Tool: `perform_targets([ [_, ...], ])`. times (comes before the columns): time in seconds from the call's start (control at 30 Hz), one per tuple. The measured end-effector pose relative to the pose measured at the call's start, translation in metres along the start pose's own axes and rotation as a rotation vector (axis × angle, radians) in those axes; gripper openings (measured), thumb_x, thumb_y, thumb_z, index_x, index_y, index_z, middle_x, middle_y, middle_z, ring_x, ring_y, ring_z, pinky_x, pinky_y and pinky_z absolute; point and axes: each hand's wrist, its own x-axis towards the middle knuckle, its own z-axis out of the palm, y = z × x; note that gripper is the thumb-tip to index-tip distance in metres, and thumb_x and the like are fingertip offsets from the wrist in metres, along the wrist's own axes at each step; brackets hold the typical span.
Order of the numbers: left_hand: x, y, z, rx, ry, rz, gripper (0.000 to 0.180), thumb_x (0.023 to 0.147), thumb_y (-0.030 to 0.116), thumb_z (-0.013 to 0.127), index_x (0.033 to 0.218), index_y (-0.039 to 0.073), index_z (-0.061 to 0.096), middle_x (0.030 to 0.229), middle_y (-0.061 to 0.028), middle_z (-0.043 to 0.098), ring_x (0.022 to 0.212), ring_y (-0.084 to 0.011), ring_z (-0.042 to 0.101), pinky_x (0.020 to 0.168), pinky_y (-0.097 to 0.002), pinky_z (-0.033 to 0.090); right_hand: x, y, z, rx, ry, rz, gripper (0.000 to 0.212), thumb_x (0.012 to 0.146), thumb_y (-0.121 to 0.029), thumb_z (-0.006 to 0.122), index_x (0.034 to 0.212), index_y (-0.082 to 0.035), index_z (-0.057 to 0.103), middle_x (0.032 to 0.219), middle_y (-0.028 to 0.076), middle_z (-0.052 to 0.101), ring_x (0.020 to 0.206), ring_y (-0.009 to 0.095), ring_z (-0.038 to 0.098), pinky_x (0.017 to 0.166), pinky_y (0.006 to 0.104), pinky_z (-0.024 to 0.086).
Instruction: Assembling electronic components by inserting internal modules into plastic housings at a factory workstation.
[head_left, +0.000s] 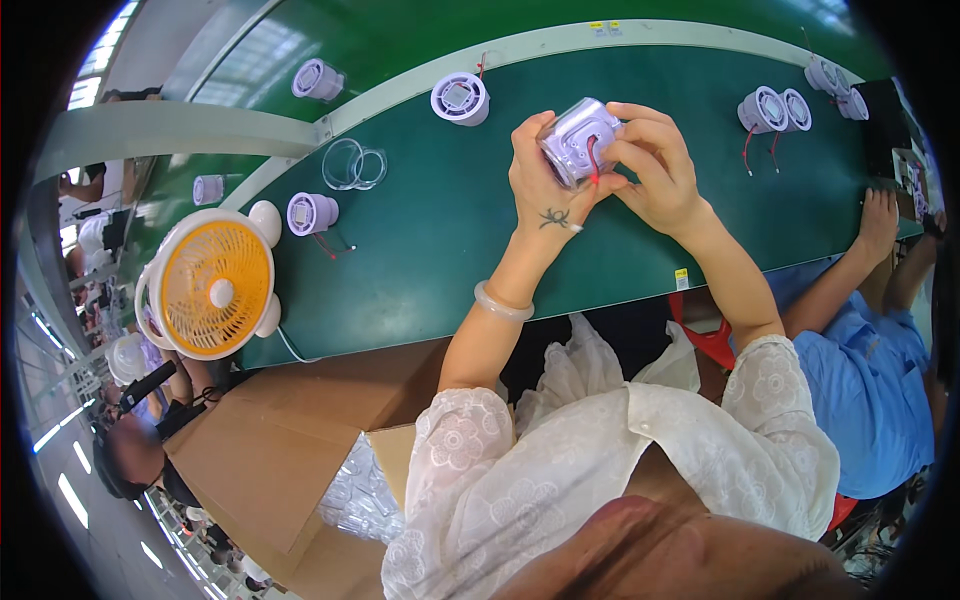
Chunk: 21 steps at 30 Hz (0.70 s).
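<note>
glossy plastic fan part (578, 140), matt green belt (430, 240)

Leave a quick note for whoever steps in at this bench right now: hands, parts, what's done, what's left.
Left hand and right hand together hold one purple round part with a red wire above the green belt.
On the belt: more purple parts, one at far left, one at top centre, a pair at right, plus clear rings.
Orange fan at the left edge.
Done: cannot tell. Left: held part not yet set down.
</note>
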Motion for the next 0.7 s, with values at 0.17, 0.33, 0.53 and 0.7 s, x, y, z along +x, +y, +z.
perform_targets([
  [0.17,-0.001,-0.002,-0.001,0.029,0.016,0.021,0.080,0.056,0.053,0.071,0.105,0.001,0.035,0.086,-0.0113,0.054,0.072,-0.0191,0.058,0.062,-0.0270,0.047,0.001,-0.003,0.002,-0.059,0.016,0.000,0.036,0.052,0.002,0.067,0.085,-0.003,0.052,0.091,0.008,0.047,0.095,0.029,0.051,0.071,0.0332,0.045],
  [0.33,-0.002,-0.004,-0.001,0.052,0.053,0.041,0.078,0.057,0.051,0.071,0.105,0.001,0.035,0.085,-0.0108,0.055,0.072,-0.0188,0.058,0.062,-0.0268,0.047,0.008,-0.008,0.003,-0.120,-0.007,-0.010,0.037,0.050,0.003,0.067,0.084,-0.004,0.052,0.091,0.008,0.048,0.090,0.029,0.050,0.071,0.0333,0.043],
  [0.53,-0.001,-0.011,-0.002,0.158,0.031,0.040,0.072,0.058,0.039,0.076,0.103,0.001,0.035,0.083,-0.0108,0.055,0.071,-0.0186,0.057,0.061,-0.0270,0.047,0.009,-0.007,0.005,-0.142,-0.069,0.045,0.037,0.049,0.002,0.066,0.083,-0.005,0.052,0.090,0.007,0.047,0.084,0.026,0.046,0.069,0.0320,0.041],
  [0.7,0.002,-0.012,-0.001,0.152,-0.013,0.053,0.069,0.058,0.032,0.077,0.103,0.001,0.035,0.082,-0.0117,0.055,0.070,-0.0193,0.057,0.063,-0.0274,0.047,0.003,-0.002,0.007,-0.165,-0.057,0.046,0.037,0.049,0.001,0.066,0.083,-0.005,0.052,0.091,0.007,0.047,0.084,0.026,0.045,0.069,0.0326,0.040],
])
